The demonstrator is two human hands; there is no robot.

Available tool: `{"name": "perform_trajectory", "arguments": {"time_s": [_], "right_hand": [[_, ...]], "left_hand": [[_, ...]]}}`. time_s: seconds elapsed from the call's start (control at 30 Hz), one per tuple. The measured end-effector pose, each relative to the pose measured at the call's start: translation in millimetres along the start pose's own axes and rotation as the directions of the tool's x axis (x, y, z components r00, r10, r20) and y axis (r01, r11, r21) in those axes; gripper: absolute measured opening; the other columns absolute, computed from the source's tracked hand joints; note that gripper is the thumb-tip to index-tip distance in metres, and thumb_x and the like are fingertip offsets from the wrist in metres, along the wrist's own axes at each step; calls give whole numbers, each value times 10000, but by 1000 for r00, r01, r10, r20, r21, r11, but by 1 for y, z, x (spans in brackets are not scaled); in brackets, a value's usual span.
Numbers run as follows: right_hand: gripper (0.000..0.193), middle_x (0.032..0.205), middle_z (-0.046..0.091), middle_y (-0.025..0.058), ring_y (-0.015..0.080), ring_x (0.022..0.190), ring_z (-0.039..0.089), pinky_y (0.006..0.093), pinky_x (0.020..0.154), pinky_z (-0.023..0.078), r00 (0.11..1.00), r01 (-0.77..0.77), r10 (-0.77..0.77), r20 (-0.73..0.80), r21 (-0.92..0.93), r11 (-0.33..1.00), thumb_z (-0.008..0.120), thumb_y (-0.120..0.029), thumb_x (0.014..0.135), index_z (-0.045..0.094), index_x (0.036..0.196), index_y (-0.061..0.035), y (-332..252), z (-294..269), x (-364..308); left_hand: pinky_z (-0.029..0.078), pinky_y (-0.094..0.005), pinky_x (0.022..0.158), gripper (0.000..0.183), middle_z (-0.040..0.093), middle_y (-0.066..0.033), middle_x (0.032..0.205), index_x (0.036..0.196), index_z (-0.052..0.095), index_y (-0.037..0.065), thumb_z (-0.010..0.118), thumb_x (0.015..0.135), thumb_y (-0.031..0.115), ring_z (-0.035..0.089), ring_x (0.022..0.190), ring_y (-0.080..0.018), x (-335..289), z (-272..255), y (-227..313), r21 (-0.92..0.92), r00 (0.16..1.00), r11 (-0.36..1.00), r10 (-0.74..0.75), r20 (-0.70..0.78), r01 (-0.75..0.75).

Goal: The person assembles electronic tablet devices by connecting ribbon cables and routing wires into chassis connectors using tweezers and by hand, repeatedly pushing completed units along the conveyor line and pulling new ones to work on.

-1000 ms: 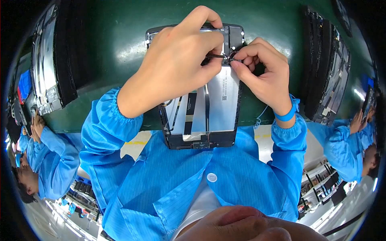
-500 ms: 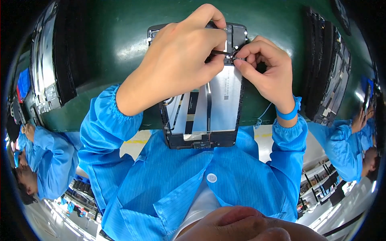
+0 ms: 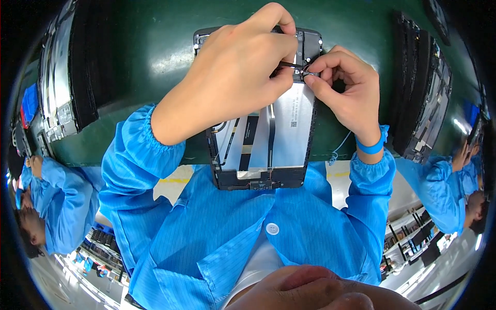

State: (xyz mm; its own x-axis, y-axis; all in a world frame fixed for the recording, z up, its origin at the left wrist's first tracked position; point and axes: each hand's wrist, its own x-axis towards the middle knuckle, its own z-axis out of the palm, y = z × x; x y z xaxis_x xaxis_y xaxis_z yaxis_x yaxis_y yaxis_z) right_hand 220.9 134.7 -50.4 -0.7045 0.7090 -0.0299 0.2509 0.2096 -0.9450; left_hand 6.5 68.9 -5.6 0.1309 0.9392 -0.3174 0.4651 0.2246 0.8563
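Observation:
An opened tablet (image 3: pixel 293 139) lies in front of me, its silver inner plate, black frame and dark ribbon cables exposed. Its lower end reaches past the table edge toward my jacket. Across its upper part extends my left hand (image 3: pixel 232 77), fingers closed on thin black tweezers (image 3: pixel 291 65) whose tip points right. Close to that tip, my right hand (image 3: pixel 351 85) pinches a thin dark wire (image 3: pixel 308 74) between thumb and forefinger at the tablet's upper right edge. My left hand hides much of the tablet's upper left.
Stacks of opened tablets stand on the green table (image 3: pixel 155 31), one at the left (image 3: pixel 62 72) and one at the right (image 3: pixel 421 93). A coiled cord (image 3: pixel 335 155) hangs from my blue wristband (image 3: pixel 373 147). Co-workers in blue sit at both sides.
The tablet has shifted slightly, its upper end to the right and up. Both hands have moved slightly right with it, keeping their grips.

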Motion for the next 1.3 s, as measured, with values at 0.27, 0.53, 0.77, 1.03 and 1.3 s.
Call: {"name": "perform_trajectory", "arguments": {"time_s": [0.27,0.53,0.77,1.03,1.3], "right_hand": [[122,740,540,-13,51,625,489,203,552,414,998,-21,20,-52,-19,1000,772,-16,730,697,826,-8,-1,3,1],[148,740,560,1,59,628,510,212,551,431,994,45,-52,-94,-79,996,776,-8,723,661,815,-5,-4,10,7],[163,789,606,40,99,700,606,229,603,493,979,166,-182,-88,-165,972,749,19,802,690,952,-4,-35,4,5],[204,938,663,105,201,823,646,350,736,554,996,-11,-57,68,736,676,635,-142,955,628,1040,43,-113,90,150],[590,1084,691,266,434,1091,643,479,961,507,985,100,-167,-45,-640,762,579,-542,885,741,1002,13,-77,164,352]], "left_hand": [[493,-374,644,115,537,-144,1055,790,605,-4,679,809,83,603,709,-308,-9,4,7,205,977,962,200,-79,-181],[494,-392,648,118,527,-155,1066,811,615,-12,676,810,90,599,732,-339,-11,-2,6,225,980,959,189,-60,-171],[537,-352,693,270,621,-102,1046,1034,691,67,787,783,98,664,839,-293,-47,-8,-29,492,751,835,485,-448,-245],[525,-335,543,251,649,-86,872,972,687,36,772,740,-7,661,667,-249,-99,-10,-104,703,600,677,660,-452,-216],[475,-348,488,237,511,-60,747,943,668,48,707,713,87,581,563,-211,-90,-17,-110,756,538,570,767,-350,-321]]}}
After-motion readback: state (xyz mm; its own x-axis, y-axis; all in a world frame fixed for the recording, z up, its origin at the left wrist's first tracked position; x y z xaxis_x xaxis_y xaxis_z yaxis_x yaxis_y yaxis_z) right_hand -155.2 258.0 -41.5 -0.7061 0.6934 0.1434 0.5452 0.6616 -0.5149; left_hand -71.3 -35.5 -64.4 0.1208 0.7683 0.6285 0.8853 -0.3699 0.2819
